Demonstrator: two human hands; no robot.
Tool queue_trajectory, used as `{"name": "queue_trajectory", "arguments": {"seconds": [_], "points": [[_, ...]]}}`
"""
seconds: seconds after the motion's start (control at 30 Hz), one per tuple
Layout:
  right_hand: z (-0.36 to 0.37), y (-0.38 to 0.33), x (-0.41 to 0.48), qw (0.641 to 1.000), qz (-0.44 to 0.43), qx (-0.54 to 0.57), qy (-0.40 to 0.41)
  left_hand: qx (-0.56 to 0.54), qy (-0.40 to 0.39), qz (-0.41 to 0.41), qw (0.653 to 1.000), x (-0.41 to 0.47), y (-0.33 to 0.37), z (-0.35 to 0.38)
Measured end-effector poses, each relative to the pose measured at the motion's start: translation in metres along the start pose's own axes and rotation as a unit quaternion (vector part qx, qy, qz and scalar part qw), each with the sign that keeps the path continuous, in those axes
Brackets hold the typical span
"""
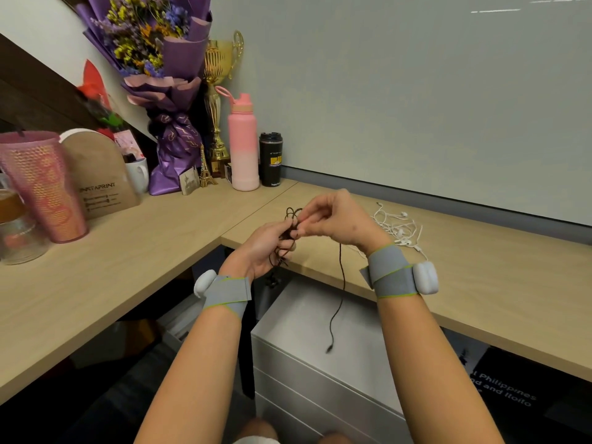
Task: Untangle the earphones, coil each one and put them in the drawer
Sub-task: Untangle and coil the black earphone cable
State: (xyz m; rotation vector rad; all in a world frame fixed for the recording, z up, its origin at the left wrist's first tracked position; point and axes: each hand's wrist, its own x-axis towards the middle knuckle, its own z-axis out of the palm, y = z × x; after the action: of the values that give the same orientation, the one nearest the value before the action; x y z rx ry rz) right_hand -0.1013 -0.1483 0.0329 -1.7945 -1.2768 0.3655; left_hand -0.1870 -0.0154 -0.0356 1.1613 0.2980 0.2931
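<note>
Picking at the dark earphones (290, 225) over the open drawer (298, 318)

Closest to us, their plug end (329, 348) dangles loose above the drawer. Up at the drawer's far edge, our left hand (262, 248) grips the bunched cord while our right hand (336, 219) pinches a loop atop the tangle. Beyond the drawer, on the desk (480, 267), the white earphones (397, 225) lie in their own snarl. Our guess at the risk: tug that loop too hard and the knot cinches tighter, or the swinging tail snags the drawer rim.

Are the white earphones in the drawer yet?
No, the white earphones lie tangled on the desk beyond the right hand, outside the open drawer.
</note>
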Motion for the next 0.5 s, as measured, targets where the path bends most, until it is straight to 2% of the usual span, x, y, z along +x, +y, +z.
{"name": "queue_trajectory", "arguments": {"seconds": [0.17, 0.3, 0.5], "points": [[-0.003, 0.007, 0.008, 0.993, 0.000, -0.063, 0.095, -0.002, -0.107, -0.071, 0.992, -0.005, 0.006, 0.002], [0.000, 0.016, 0.014, 0.987, -0.003, -0.053, 0.153, 0.093, -0.101, -0.087, 0.987, -0.008, 0.005, 0.005], [0.001, 0.025, 0.013, 0.983, 0.002, -0.047, 0.176, 0.123, -0.081, -0.042, 0.988, -0.011, 0.002, 0.006]]}}
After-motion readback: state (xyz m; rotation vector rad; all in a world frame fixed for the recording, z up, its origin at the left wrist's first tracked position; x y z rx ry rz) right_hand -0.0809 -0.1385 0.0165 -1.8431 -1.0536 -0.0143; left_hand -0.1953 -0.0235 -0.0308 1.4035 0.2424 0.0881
